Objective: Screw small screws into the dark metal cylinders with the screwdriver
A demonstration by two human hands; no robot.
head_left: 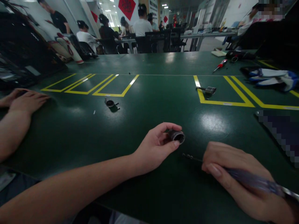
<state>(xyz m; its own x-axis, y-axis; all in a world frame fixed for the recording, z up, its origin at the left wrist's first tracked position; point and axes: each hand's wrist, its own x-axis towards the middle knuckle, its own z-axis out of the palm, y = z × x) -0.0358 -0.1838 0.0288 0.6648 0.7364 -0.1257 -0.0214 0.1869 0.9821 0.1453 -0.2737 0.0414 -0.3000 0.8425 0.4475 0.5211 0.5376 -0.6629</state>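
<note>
My left hand (158,146) is closed around a short, hollow metal fitting (173,136), thumb below and fingers above, with its round opening tilted towards me. To its right, my right hand (235,174) grips a screwdriver (247,178) with a clear bluish handle. The slim shaft points left, and small ring-like metal shapes show around its tip, which lies just below the fitting without touching it. A similar metal fitting (109,103) rests farther back on the left with two small screws beside it. Another fitting (210,90) lies back right, a thin piece sticking out of it.
The green table (149,115) carries yellow tape outlines (108,94). Another person's hands (28,101) rest at the left edge. At the right are a red screwdriver (220,66), white-and-blue gloves (273,77) and a dark flat object (280,133). People sit at tables behind.
</note>
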